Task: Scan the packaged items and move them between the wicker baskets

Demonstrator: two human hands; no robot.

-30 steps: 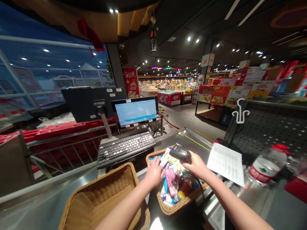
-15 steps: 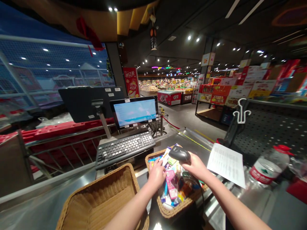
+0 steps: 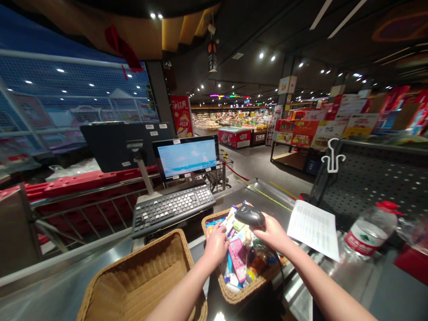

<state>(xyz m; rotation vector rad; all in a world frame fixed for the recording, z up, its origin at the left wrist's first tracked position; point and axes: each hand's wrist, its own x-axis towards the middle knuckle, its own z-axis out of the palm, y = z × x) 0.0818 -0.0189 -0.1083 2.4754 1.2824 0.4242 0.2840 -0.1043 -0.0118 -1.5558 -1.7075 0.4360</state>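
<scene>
My right hand (image 3: 269,232) is wrapped round a black handheld barcode scanner (image 3: 250,216), held over a wicker basket (image 3: 230,298) of packaged goods. The scanner's head points left. My left hand (image 3: 216,244) is at the basket's left side with its fingers closed. A slim white-and-purple packet (image 3: 230,218) sticks out from its fingertips. Among the goods beside that hand lies a pink box (image 3: 238,257). A bottle with dark contents (image 3: 259,258) lies farther right, partly shaded by my right arm. Other packets overlap, and many are too small to name.
On the left stands a second wicker basket (image 3: 133,285), its bottom partly behind my left arm. Beyond are a keyboard (image 3: 174,207) and a lit monitor (image 3: 187,156). At right are a printed sheet (image 3: 313,229), a large red-capped bottle (image 3: 371,229) and a pegboard rack (image 3: 377,178).
The view has shifted very slightly. Both hands stay almost where they were, the scanner still over the basket and the left fingers still at the packet.
</scene>
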